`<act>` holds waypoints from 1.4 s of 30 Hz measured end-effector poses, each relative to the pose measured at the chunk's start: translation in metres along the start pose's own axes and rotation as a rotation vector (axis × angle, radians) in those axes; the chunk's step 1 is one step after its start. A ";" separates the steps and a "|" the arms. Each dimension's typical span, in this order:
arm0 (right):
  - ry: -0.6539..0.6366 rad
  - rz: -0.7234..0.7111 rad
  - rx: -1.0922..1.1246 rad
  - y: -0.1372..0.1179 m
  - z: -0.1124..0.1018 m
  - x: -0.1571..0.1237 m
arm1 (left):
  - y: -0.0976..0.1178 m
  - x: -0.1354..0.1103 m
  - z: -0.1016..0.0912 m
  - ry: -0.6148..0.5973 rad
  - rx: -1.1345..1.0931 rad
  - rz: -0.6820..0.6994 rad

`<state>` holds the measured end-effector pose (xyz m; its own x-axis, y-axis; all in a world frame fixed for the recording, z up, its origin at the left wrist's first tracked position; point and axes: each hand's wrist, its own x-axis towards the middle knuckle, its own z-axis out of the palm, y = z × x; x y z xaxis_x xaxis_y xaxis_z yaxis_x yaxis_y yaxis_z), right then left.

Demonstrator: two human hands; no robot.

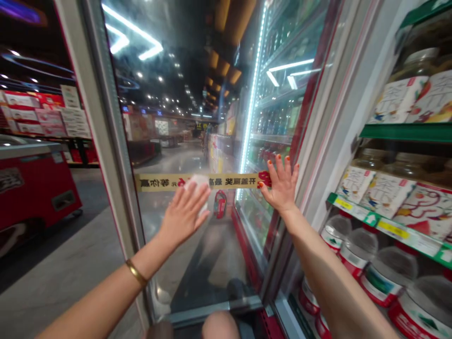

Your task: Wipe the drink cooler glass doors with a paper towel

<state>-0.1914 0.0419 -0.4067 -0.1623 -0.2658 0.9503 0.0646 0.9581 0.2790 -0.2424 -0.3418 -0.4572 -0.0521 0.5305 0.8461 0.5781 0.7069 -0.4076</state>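
Note:
A glass cooler door (197, 254) in a grey frame stands swung open in front of me, with a yellow printed strip (155, 182) across its middle. My left hand (187, 207), a gold bangle on its wrist, presses a white cloth or tissue (199, 186) flat against the glass at the strip. Only part of the white piece shows past the fingers. Spread on the same pane, further right near the hinge side, is my right hand (282, 183). It has orange nails and nothing in it, and touches the strip's right end.
At right, cooler shelves (406, 132) hold boxed jars (388, 190) above large water bottles (390, 273). A red chest unit (38, 188) stands on the floor to the left, with stacked cartons (42, 113) behind it. My knee (221, 326) is close to the door's lower edge.

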 end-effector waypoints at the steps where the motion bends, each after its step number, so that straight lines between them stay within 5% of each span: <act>1: 0.013 -0.002 0.001 0.000 0.000 0.000 | 0.004 -0.016 0.004 -0.020 -0.004 0.093; 3: 0.040 -0.008 0.003 -0.001 0.002 0.000 | -0.003 -0.046 0.008 -0.014 0.024 0.101; 5: 0.067 -0.019 0.003 -0.001 0.005 0.001 | -0.024 -0.059 0.006 0.032 0.066 -0.057; 8: 0.089 -0.021 -0.005 -0.004 0.007 -0.001 | -0.050 -0.028 -0.002 0.112 0.114 -0.344; 10: 0.091 -0.002 -0.008 -0.006 0.007 -0.003 | -0.045 0.008 -0.001 0.149 0.132 -0.426; 13: 0.088 0.032 -0.001 -0.010 0.007 -0.007 | -0.009 0.035 0.014 0.145 0.128 -0.238; 17: 0.098 0.049 0.014 -0.012 0.007 -0.008 | 0.018 -0.008 0.024 0.047 0.099 0.126; 20: 0.109 0.062 0.015 -0.018 0.007 -0.011 | -0.016 -0.023 0.011 0.077 0.107 -0.127; 22: 0.115 0.091 0.013 -0.025 0.009 -0.018 | -0.042 0.004 0.001 0.122 0.113 -0.370; 24: 0.112 0.132 0.009 -0.033 0.010 -0.031 | -0.049 0.045 -0.003 0.156 0.109 -0.443; 27: 0.107 0.157 0.006 -0.041 0.014 -0.052 | -0.023 0.082 0.005 0.120 0.126 -0.157; 31: 0.104 0.166 -0.002 -0.047 0.016 -0.065 | 0.007 0.053 0.012 -0.019 0.103 0.342; 34: 0.100 0.182 0.009 -0.050 0.016 -0.062 | -0.019 0.060 -0.002 0.016 0.089 0.216; 38: 0.127 0.204 0.026 -0.049 0.016 -0.058 | -0.030 0.150 -0.008 0.096 0.021 -0.159; 40: 0.129 0.212 0.040 -0.049 0.016 -0.059 | -0.008 0.177 0.003 0.063 -0.013 -0.073; 42: 0.135 0.220 0.067 -0.049 0.017 -0.061 | 0.020 0.171 0.017 -0.034 -0.033 0.210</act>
<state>-0.2013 0.0133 -0.4802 -0.0185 -0.0575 0.9982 0.0182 0.9982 0.0578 -0.2535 -0.2293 -0.3259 0.0453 0.6802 0.7316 0.6053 0.5639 -0.5618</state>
